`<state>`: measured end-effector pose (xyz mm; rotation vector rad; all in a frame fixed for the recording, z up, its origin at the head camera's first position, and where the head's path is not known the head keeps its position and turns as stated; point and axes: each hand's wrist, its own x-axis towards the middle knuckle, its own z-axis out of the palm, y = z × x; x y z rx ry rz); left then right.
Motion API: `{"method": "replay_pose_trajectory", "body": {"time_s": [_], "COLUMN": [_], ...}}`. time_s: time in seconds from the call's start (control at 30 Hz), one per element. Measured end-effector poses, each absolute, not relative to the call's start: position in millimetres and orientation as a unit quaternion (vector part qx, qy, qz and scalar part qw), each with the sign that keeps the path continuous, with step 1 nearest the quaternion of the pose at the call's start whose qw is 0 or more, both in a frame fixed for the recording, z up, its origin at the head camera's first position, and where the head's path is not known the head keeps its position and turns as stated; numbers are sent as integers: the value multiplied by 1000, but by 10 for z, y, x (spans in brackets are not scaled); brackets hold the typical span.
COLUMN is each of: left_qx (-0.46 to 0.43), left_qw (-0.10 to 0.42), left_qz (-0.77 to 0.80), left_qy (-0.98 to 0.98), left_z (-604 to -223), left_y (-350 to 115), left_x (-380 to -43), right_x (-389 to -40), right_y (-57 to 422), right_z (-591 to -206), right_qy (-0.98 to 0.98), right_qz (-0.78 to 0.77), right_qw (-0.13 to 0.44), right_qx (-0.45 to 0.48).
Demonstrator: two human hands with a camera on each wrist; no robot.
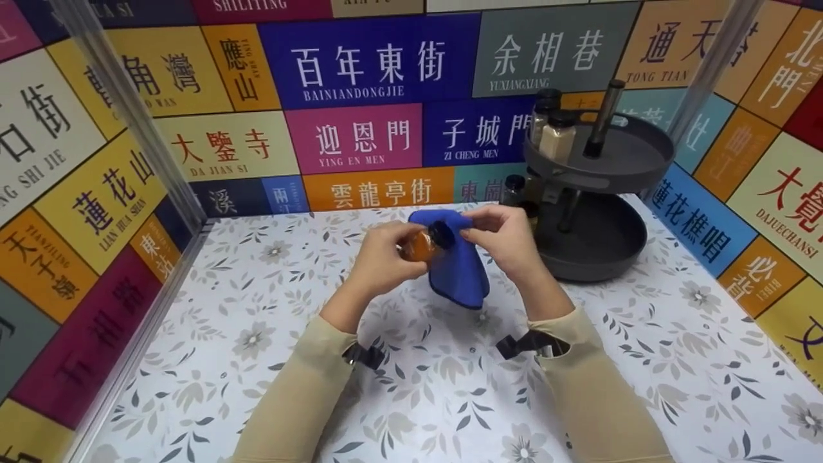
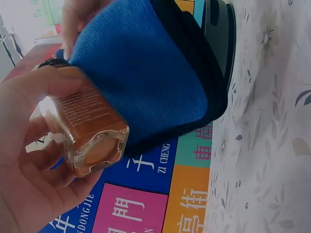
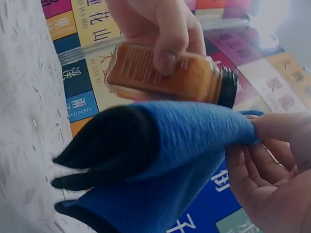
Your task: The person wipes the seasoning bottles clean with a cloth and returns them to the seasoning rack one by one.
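Note:
My left hand (image 1: 386,257) grips a square glass spice jar (image 1: 421,246) filled with orange-brown powder, its black cap pointing right and toward the cloth. Printed text and the jar's base (image 2: 102,150) show in the left wrist view. My right hand (image 1: 505,238) pinches the top edge of a folded blue cloth (image 1: 460,276) with dark edging, which hangs down just right of the jar. In the right wrist view the jar's black cap (image 3: 227,87) lies close above the cloth, near the right fingertips (image 3: 252,127).
A dark two-tier round rack (image 1: 598,257) stands at the back right. Jars with black caps, one a pale-powder jar (image 1: 557,138), sit on its upper tier, and another dark-capped jar (image 1: 514,190) is beside its lower tier. The table has a floral cover (image 1: 257,386); sign-printed walls (image 1: 366,64) surround it.

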<state>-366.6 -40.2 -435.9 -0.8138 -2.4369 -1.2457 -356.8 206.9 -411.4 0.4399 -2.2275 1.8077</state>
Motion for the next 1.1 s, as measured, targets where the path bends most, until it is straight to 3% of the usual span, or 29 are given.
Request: {"method": "replay_pose_trajectory", "body": {"time_s": [0.2, 0.7, 0.93, 1.1], "left_qx": [-286, -234, -273, -273], "left_qw": [145, 166, 159, 158], "left_qz": [-398, -392, -367, -398], "left_qy": [-859, -874, -875, -862], "left_z": [-4320, -4389, -4375, -4355], "left_y": [-338, -300, -198, -225], "left_x": [-3605, -3573, -3520, -3506], "right_x": [-3491, -3318, -3314, -3371], "right_y": [2042, 1981, 1973, 1977], "right_z": [-4077, -3949, -3958, -3974], "right_qy": [-825, -868, -845, -856], "right_qz": [511, 395, 386, 371], "right_qw": [167, 211, 281, 279], "right_qx": [175, 214, 243, 227]}}
